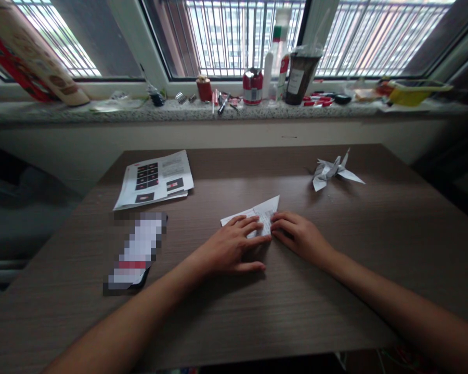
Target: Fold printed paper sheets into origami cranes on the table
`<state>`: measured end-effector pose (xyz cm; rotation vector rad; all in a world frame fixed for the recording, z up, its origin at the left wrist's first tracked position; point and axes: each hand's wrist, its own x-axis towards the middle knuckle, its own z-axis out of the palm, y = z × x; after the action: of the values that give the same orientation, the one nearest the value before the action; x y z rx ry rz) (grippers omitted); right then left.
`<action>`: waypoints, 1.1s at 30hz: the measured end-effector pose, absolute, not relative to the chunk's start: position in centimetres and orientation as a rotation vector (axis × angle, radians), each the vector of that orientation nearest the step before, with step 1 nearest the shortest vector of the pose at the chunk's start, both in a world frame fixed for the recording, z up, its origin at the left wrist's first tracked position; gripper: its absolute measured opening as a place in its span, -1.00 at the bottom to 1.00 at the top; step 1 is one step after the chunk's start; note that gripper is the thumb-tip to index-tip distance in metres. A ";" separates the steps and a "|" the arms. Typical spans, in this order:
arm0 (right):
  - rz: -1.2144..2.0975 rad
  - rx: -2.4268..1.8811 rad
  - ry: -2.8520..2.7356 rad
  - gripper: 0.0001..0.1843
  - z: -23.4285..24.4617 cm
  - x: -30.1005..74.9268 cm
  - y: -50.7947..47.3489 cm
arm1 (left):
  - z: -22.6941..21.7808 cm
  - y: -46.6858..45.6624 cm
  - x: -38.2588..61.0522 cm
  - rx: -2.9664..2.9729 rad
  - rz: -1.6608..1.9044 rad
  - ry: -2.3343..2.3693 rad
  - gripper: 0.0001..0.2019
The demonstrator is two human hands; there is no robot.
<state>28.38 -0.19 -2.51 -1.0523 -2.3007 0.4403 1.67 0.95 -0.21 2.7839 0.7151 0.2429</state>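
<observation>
A folded piece of printed white paper (265, 212) lies on the table before me, one pointed corner aimed away to the upper right. Across it rests my left hand (237, 244), palm down, fingers spread and thumb stretched out to the side. My right hand (298, 234) is at the paper's right edge, its fingers bent and held together against that edge. Its thumb is mostly hidden. Farther back on the right stands a folded paper crane (333, 170), untouched by either hand.
Printed sheets (154, 179) lie at the table's back left. Nearer is a phone (138, 249) with a blurred screen. Along the windowsill (148, 114) stand a red can (252, 85), a dark cup (301, 75), a yellow container (411, 94) and several small items.
</observation>
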 end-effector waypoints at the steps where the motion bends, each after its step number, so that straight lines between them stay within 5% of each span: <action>1: 0.454 -1.061 -2.279 -0.89 -2.6 28.3 -0.2 | -0.2 1.0 1.7 2.784 0.243 0.716 -0.32; 33: 0.249 -1.451 -2.057 -0.85 -2.9 29.9 8.7 | -0.2 1.1 1.5 2.736 0.234 0.709 -0.33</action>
<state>29.94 8.71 -2.88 -1.4512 -2.0567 0.2492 1.50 1.07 -0.22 2.7363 0.7090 0.2345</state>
